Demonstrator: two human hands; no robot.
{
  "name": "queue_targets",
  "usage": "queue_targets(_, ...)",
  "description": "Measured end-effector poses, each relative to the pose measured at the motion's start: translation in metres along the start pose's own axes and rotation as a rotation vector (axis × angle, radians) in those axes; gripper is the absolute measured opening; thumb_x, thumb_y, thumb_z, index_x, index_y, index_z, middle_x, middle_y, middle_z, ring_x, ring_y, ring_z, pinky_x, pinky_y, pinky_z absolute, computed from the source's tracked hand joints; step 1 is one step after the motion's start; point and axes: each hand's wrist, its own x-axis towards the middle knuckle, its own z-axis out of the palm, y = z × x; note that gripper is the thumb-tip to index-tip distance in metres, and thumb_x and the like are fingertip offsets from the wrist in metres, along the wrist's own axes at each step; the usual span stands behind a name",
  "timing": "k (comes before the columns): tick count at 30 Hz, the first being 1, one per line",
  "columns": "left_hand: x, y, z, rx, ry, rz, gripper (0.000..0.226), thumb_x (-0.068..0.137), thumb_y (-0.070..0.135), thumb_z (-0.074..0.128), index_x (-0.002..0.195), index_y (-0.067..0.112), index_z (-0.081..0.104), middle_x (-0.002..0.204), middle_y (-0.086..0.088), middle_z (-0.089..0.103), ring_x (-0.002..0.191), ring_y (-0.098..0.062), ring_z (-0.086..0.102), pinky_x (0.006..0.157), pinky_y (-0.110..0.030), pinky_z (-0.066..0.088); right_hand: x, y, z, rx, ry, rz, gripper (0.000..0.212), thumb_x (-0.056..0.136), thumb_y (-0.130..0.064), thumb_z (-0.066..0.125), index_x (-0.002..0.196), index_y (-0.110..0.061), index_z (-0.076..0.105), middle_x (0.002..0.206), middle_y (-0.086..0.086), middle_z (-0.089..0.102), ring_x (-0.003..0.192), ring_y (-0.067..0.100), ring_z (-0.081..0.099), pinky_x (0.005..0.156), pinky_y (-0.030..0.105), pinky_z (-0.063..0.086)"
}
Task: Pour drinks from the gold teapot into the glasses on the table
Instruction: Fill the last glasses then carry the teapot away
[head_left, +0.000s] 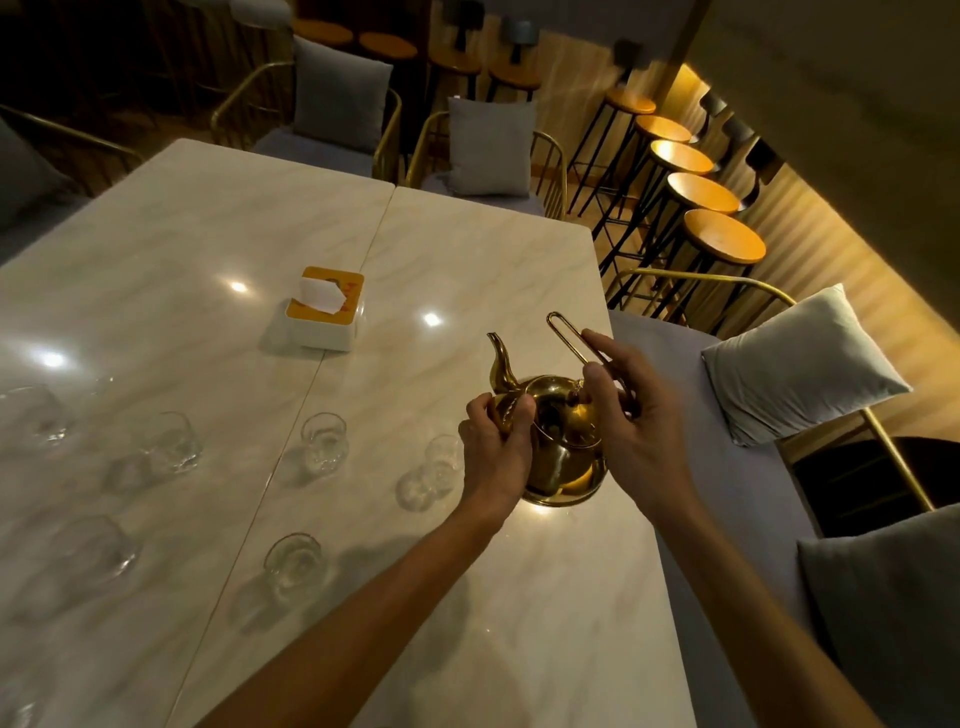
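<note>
Teapot (558, 441) sits on our desk (208, 234) near the right edge. Our left hand (496, 447) grips its lid side to steady it; our right hand (631, 415) pinches the tall handle (566, 338), ready to lift. Glasses (322, 441) wait, seemingly empty, to the left.

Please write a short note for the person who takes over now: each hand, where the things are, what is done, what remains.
Left hand: grip on the gold teapot at its spout side.
Right hand: grip on the teapot's handle.
The teapot stands on the marble table, near its right edge.
Glasses stand to its left, one nearer; all look empty.
A tissue box is beyond them.
Done: teapot in hand. Left: pour into every glass.
</note>
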Motion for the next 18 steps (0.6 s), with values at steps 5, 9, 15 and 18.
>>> queue_targets(5, 0.011, -0.025, 0.019, -0.009, 0.06, -0.064, 0.067, 0.091, 0.065, 0.048, 0.144, 0.028, 0.029, 0.135, -0.002, 0.036, 0.12, -0.021, 0.049, 0.097, -0.041, 0.053, 0.01, 0.038, 0.019, 0.001, 0.161, 0.065, 0.019, 0.094, -0.022, 0.07, 0.11, -0.012, 0.069, 0.072, 0.007, 0.059, 0.063, 0.015, 0.057, 0.057, 0.025, 0.05)
queue_targets(9, 0.016, -0.054, 0.028, -0.053, 0.102, -0.113, 0.072, 0.087, 0.07, 0.049, 0.141, 0.027, 0.033, 0.136, -0.003, 0.038, 0.121, -0.022, 0.051, 0.1, -0.039, 0.051, 0.01, 0.064, 0.031, 0.028, 0.134, 0.099, 0.018, 0.089, -0.022, 0.077, 0.103, -0.013, 0.073, 0.058, 0.006, 0.056, 0.049, 0.011, 0.048, 0.051, 0.018, 0.043)
queue_targets(15, 0.023, -0.081, 0.029, -0.143, 0.02, -0.237, 0.098, 0.061, 0.091, 0.049, 0.137, 0.032, 0.03, 0.144, -0.007, 0.042, 0.121, -0.024, 0.056, 0.097, -0.038, 0.055, 0.007, 0.098, 0.042, 0.01, 0.019, 0.136, 0.021, 0.087, -0.025, 0.078, 0.106, -0.017, 0.073, 0.057, 0.004, 0.057, 0.049, 0.013, 0.052, 0.052, 0.018, 0.047)
queue_targets(18, 0.025, -0.091, 0.031, -0.173, -0.041, -0.335, 0.086, 0.069, 0.086, 0.047, 0.135, 0.034, 0.028, 0.142, -0.008, 0.049, 0.116, -0.025, 0.061, 0.088, -0.039, 0.06, 0.006, 0.109, 0.044, -0.015, -0.068, 0.142, 0.022, 0.088, -0.027, 0.077, 0.108, -0.02, 0.073, 0.061, 0.007, 0.06, 0.053, 0.022, 0.056, 0.055, 0.03, 0.053)
